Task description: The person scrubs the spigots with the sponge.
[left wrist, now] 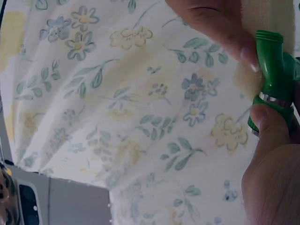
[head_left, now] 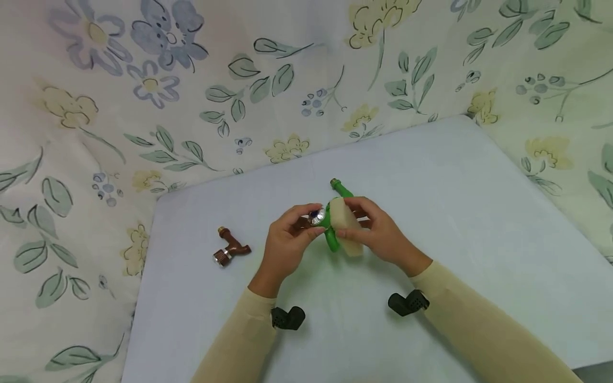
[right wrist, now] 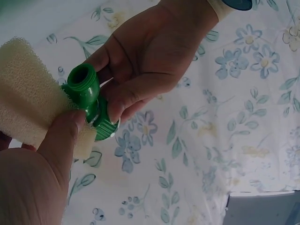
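Observation:
A green plastic tap (head_left: 332,242) is held up over the table. My left hand (head_left: 289,239) grips it by its round knob, which has a silvery cap; the thumb lies against the knob's ribbed green side in the left wrist view. In my right hand (head_left: 383,231) is a cream-coloured porous sponge (head_left: 353,248), pinched between thumb and fingers and touching the tap's body. The tap's open threaded spout (right wrist: 83,77) shows in the right wrist view. Its long threaded end (head_left: 341,187) points away from me. Part of the tap's body is hidden behind the sponge.
A brown tap (head_left: 232,246) with a brass-coloured end and a silver-rimmed knob lies on the white table (head_left: 460,223), left of my hands. Floral cloth (head_left: 287,96) hangs behind the table and along its sides. Black wrist cameras (head_left: 289,318) sit on both sleeves.

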Action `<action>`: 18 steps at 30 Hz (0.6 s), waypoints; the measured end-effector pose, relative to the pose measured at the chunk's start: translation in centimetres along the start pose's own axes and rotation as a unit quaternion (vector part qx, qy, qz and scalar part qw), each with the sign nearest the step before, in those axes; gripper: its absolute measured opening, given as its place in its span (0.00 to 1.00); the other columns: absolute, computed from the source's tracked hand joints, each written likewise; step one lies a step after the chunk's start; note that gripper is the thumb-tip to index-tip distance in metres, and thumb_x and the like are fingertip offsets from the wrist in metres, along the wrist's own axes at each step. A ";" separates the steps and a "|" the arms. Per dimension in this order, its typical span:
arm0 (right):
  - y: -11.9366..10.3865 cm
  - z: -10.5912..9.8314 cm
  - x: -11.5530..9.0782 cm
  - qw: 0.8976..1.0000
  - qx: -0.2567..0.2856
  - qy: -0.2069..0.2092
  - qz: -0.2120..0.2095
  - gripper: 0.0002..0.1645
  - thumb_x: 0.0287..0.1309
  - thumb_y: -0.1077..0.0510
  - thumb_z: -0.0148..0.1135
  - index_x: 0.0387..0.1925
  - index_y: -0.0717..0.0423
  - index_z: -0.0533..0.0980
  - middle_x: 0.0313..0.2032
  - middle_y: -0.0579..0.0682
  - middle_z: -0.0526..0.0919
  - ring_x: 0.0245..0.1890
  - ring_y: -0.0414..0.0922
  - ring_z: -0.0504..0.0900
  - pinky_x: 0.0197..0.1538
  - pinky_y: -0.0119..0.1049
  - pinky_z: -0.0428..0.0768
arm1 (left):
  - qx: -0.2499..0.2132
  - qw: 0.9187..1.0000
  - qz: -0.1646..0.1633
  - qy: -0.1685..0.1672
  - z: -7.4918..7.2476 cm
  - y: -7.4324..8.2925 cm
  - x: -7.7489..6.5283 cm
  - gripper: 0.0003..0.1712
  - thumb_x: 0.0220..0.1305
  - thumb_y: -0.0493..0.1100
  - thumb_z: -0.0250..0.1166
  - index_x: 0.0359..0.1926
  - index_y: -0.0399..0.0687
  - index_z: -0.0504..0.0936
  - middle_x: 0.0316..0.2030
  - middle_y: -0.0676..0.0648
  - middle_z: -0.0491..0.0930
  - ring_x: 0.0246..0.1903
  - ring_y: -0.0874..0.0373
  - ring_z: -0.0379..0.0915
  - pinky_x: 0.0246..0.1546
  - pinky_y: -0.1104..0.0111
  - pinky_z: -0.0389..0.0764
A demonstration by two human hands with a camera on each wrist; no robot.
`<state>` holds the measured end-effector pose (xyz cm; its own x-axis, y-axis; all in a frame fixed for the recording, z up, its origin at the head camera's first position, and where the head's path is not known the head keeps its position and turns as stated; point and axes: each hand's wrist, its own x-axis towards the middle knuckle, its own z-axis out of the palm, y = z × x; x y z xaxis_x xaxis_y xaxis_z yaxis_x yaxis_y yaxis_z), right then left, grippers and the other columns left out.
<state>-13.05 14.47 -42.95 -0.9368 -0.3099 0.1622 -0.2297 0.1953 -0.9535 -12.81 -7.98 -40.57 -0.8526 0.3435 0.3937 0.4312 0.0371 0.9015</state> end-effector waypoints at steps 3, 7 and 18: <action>-0.4 -0.1 -0.2 1.000 -0.011 0.011 0.013 0.34 0.57 0.56 0.69 0.63 0.52 0.66 0.53 0.49 0.72 0.53 0.50 0.70 0.53 0.52 0.72 | -0.003 1.000 -0.005 -0.004 0.1 0.0 -0.3 0.23 0.58 0.27 0.66 0.56 0.36 0.77 0.51 0.44 0.77 0.41 0.50 0.77 0.39 0.61 0.82; -0.2 -0.1 -0.5 0.999 -0.021 0.029 0.025 0.34 0.58 0.55 0.68 0.64 0.52 0.66 0.53 0.49 0.72 0.52 0.51 0.71 0.52 0.52 0.72 | -0.009 1.000 -0.012 -0.012 0.3 0.0 -0.6 0.23 0.59 0.28 0.66 0.56 0.39 0.77 0.50 0.44 0.77 0.41 0.50 0.77 0.40 0.60 0.82; -1.0 0.6 -0.8 0.999 0.024 -0.043 -0.024 0.33 0.59 0.58 0.67 0.63 0.54 0.65 0.53 0.51 0.73 0.52 0.53 0.71 0.52 0.54 0.74 | 0.001 1.000 -0.017 0.014 0.0 -0.1 -0.1 0.24 0.58 0.26 0.65 0.56 0.37 0.75 0.50 0.41 0.76 0.41 0.46 0.77 0.40 0.63 0.82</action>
<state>-11.95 13.99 -42.25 -0.8985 -0.3964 0.1885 -0.2596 0.1334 -0.9565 -12.77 -8.06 -40.69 -0.8744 0.3162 0.3680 0.4029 0.0506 0.9139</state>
